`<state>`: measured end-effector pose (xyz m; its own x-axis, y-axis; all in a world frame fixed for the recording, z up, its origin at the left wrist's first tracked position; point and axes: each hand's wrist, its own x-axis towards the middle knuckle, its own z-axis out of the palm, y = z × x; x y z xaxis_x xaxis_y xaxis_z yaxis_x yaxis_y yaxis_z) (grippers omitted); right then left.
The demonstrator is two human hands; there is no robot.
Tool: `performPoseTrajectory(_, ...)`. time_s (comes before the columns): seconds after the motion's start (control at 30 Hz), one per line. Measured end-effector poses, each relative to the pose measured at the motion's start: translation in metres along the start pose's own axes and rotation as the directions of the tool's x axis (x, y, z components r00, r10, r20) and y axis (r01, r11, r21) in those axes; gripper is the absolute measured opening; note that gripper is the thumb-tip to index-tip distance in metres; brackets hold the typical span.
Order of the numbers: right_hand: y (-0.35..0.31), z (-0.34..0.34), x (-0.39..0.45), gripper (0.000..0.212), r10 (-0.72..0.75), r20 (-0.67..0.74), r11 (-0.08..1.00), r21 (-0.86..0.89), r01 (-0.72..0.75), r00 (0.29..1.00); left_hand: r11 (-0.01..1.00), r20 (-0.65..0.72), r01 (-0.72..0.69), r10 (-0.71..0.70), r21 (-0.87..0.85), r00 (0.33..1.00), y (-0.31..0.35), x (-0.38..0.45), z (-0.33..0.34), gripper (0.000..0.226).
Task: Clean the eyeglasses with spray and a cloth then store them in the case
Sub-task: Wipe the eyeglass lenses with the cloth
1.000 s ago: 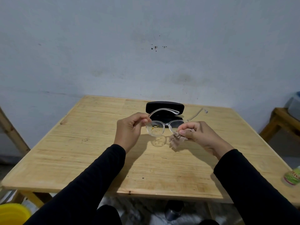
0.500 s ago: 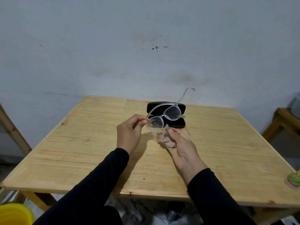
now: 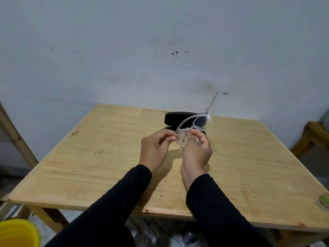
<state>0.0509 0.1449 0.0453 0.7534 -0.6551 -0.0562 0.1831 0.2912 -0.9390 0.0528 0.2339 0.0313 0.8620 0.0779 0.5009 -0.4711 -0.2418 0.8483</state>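
- The eyeglasses (image 3: 194,128) are up in the air over the table (image 3: 106,157), in front of the black case (image 3: 175,117). They look light, thin and easy to break, so hold the frame.
- The left hand (image 3: 155,148) has a tight grip on the frame's corner.
- The right hand (image 3: 196,150) pinches the cloth (image 3: 184,139) onto a lens.
- The cloth is mostly hidden, and no spray bottle can be made out.

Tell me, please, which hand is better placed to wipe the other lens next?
Probably the right hand: it already pinches the cloth against the near lens, while the left hand grips the eyeglasses frame.
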Motion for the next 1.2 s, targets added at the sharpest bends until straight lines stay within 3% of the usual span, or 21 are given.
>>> performPoseTrajectory(0.37, 0.003, -0.012, -0.001, 0.025, -0.118, 0.166, 0.972, -0.182, 0.148, 0.979, 0.998, -0.006, -0.006, 0.005, -0.056, 1.0, 0.006, 0.003, 0.004, 0.012)
performPoseTrajectory(0.47, 0.001, -0.016, -0.001, 0.035, -0.102, 0.273, 0.962, -0.216, 0.164, 0.957, 0.998, -0.006, -0.008, 0.008, -0.057, 1.0, 0.005, 0.004, 0.002, 0.013)
performPoseTrajectory(0.73, 0.003, -0.027, 0.005, 0.035, -0.012, 0.523, 0.945, -0.272, 0.18, 0.852, 1.0, -0.006, -0.015, 0.015, -0.014, 1.0, -0.001, 0.007, -0.006, 0.012)
performPoseTrajectory(0.83, -0.002, -0.032, 0.005, 0.026, 0.06, 0.568, 0.945, -0.297, 0.137, 0.821, 1.0, 0.007, -0.002, 0.002, -0.031, 1.0, 0.003, 0.008, -0.007, 0.013)
performPoseTrajectory(1.03, -0.01, -0.035, 0.004, 0.028, 0.135, 0.637, 0.931, -0.343, 0.122, 0.759, 0.996, -0.03, 0.044, -0.047, -0.077, 0.998, -0.001, 0.012, -0.014, 0.015)
performPoseTrajectory(1.2, -0.017, -0.035, 0.007, 0.025, 0.114, 0.609, 0.919, -0.365, 0.15, 0.785, 0.995, -0.018, 0.049, -0.051, -0.091, 0.999, 0.001, 0.011, -0.018, 0.014)
